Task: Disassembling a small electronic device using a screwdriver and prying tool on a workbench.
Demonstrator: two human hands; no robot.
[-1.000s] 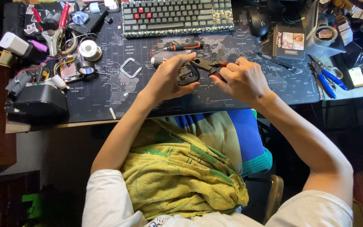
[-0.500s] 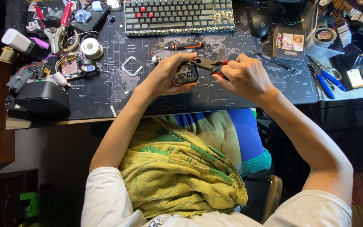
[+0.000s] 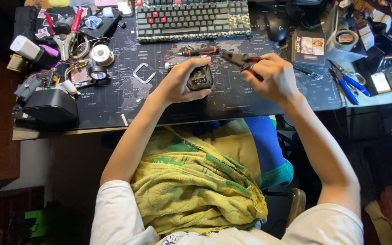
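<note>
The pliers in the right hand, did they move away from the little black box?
Yes. The pliers have pulled off the black box and now sit nearer the mouse.

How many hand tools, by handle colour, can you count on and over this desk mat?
Red and black pliers, in the right hand: 1
Orange and black screwdriver: 1
Blue-handled pliers: 1
Red-handled pliers: 1
Total: 4
The left hand holds a small black device, not counted.

Keyboard (image 3: pixel 193 18), mouse (image 3: pixel 276 28) (black), blue pliers (image 3: pixel 348 84).
</note>
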